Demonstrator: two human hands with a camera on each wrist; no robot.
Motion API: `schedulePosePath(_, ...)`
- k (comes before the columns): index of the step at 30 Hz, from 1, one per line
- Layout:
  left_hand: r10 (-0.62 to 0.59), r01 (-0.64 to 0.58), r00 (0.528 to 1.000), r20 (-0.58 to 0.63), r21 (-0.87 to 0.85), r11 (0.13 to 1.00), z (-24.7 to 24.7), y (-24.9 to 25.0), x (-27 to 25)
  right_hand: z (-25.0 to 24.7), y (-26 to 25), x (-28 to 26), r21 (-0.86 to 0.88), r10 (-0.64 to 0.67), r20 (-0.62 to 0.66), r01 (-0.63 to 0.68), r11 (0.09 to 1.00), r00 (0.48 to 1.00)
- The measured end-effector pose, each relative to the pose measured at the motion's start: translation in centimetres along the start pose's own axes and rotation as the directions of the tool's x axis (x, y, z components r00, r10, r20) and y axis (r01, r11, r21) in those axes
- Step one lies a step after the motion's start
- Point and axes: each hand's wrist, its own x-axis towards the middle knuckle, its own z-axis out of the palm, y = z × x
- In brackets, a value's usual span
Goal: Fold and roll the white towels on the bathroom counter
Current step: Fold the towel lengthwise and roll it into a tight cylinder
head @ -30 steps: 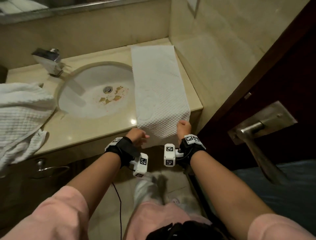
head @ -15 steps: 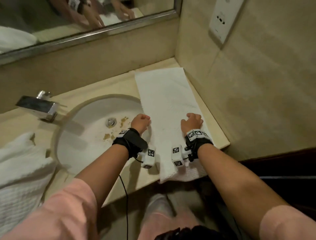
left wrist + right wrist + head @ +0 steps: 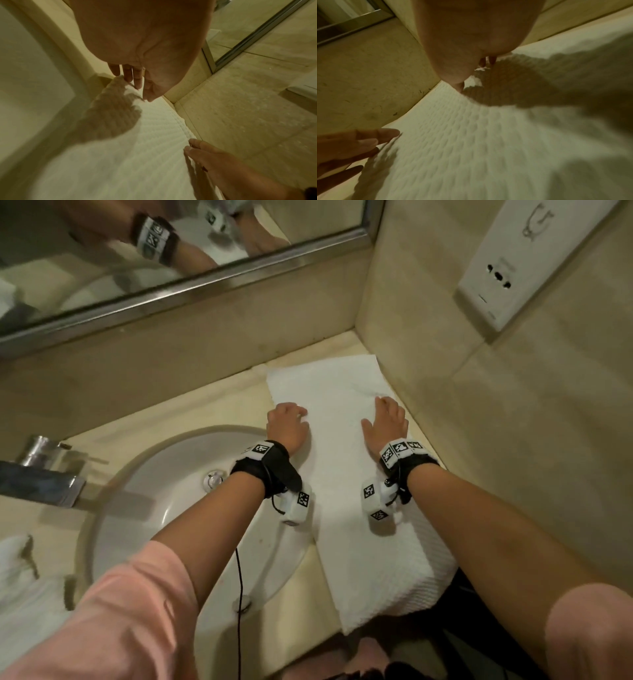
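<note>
A long white waffle towel [image 3: 342, 446] lies flat as a strip on the counter [image 3: 219, 409], right of the sink, from the back wall to the front edge, where its near end hangs over. My left hand [image 3: 287, 422] rests on the towel's left edge, its straight fingers [image 3: 135, 81] touching the fabric [image 3: 137, 155]. My right hand [image 3: 387, 419] lies flat near the right edge, beside the side wall, and its fingertips [image 3: 486, 62] press the towel [image 3: 471, 135]. Neither hand holds anything.
The round sink [image 3: 144, 508] lies just left of the towel, with a chrome faucet [image 3: 41, 474] further left. More white towels [image 3: 20, 583] are piled at the far left. A mirror [image 3: 137, 251] runs along the back wall and a wall socket [image 3: 513, 268] sits on the right wall.
Both hands have slid from the towel's near end at the counter's front edge up along it toward the back wall. Their curled fingers have straightened flat on the fabric.
</note>
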Motion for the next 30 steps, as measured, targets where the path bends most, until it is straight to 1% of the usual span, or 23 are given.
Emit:
schedulePosePath(5,-0.023,0.021,0.999,-0.028,-0.045,0.999,-1.3,-0.3,3.4,-0.2,-1.2,3.4,-0.054,-0.041,0.057,0.044,0.998,0.998)
schedulePosePath(7,-0.06,0.053,0.994,-0.092,-0.081,0.995,-1.5,-0.3,4.5,-0.2,-1.7,4.5,-0.038,-0.045,-0.007,0.044,0.998,0.999)
schedulePosePath(9,-0.124,0.106,0.978,-0.17,-0.112,0.988,-1.7,-0.4,5.4,-0.6,-2.4,5.7,-0.023,-0.005,-0.117,0.002,1.0,0.993)
schedulePosePath(11,-0.181,0.146,0.96,-0.214,-0.168,0.975,-1.9,-0.3,6.2,-0.9,-3.0,7.2,-0.058,0.035,-0.14,-0.044,0.997,0.989)
schedulePosePath(13,-0.25,0.176,0.939,-0.235,-0.295,0.939,-2.2,-0.1,6.9,-1.2,-3.5,8.6,-0.139,0.043,-0.116,-0.059,0.989,0.992)
schedulePosePath(16,-0.396,0.236,0.882,-0.256,-0.487,0.841,-2.7,0.2,7.8,-1.9,-4.1,10.1,-0.228,0.042,-0.109,-0.066,0.971,0.993)
schedulePosePath(17,-0.433,0.253,0.864,-0.257,-0.523,0.814,-2.9,0.2,8.2,-2.1,-4.2,10.3,-0.251,0.047,-0.108,-0.073,0.965,0.993)
schedulePosePath(18,-0.452,0.263,0.856,-0.252,-0.54,0.8,-3.1,0.1,8.5,-2.2,-4.5,10.5,-0.284,0.037,-0.115,-0.068,0.956,0.993)
schedulePosePath(20,-0.428,0.287,0.867,-0.254,-0.448,0.847,-3.2,-0.4,9.0,-2.5,-5.0,10.6,-0.359,0.004,-0.12,-0.047,0.932,0.993)
schedulePosePath(22,-0.384,0.276,0.885,-0.263,-0.366,0.889,-3.3,-0.9,9.7,-2.6,-5.6,10.9,-0.335,0.025,-0.112,-0.061,0.94,0.993)
schedulePosePath(26,-0.344,0.222,0.883,-0.32,-0.361,0.906,-3.4,-1.4,10.5,-2.8,-6.4,11.2,-0.211,0.136,-0.13,-0.162,0.964,0.982)
schedulePosePath(30,-0.362,0.187,0.871,-0.331,-0.458,0.869,-3.0,-1.8,10.3,-2.3,-6.9,11.4,-0.122,0.182,-0.161,-0.202,0.972,0.97)
